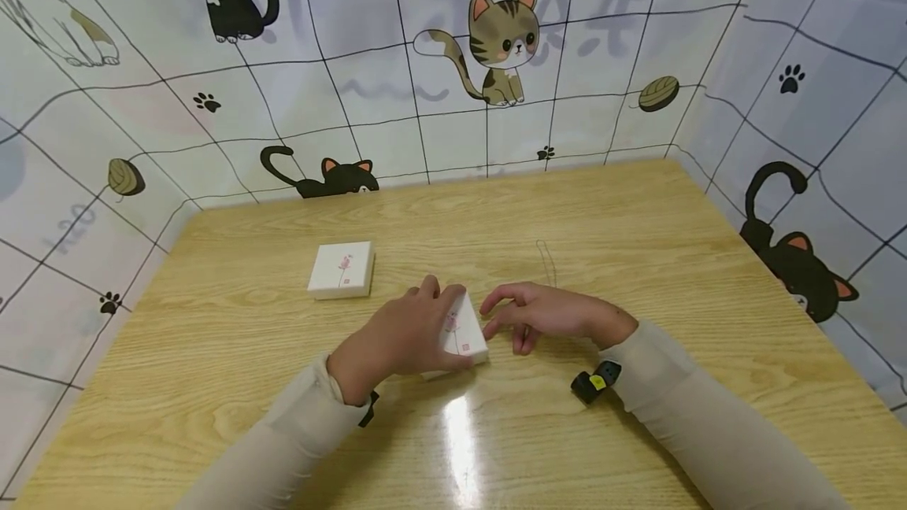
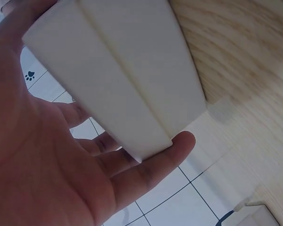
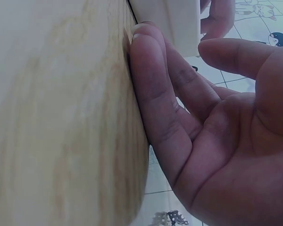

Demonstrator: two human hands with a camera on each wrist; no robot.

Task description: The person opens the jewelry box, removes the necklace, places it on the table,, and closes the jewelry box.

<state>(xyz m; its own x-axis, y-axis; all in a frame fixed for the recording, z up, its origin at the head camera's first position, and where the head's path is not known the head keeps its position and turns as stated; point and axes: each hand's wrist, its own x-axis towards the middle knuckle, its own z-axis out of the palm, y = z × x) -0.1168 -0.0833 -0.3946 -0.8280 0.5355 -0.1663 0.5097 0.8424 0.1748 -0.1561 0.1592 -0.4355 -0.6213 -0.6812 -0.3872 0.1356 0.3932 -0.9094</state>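
One wooden table point(image 1: 177, 384), cat-print backdrop point(image 1: 453, 140); left hand point(image 1: 404, 333) grips nearer white box point(image 1: 464, 329); right hand point(image 1: 538, 313) is alongside, fingers loose.

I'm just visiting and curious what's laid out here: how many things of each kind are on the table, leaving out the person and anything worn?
White boxes: 2 (one apart, one in the left hand's grip)
Thin looped strand: 1
Total: 3

You're gripping a flat, square, white cardboard-like box point(image 1: 470, 335) in your left hand point(image 1: 404, 333), just beside your right hand point(image 1: 544, 313). Pink printed motif point(image 1: 452, 323) is facing up; seam point(image 2: 125, 75) is running along the side.
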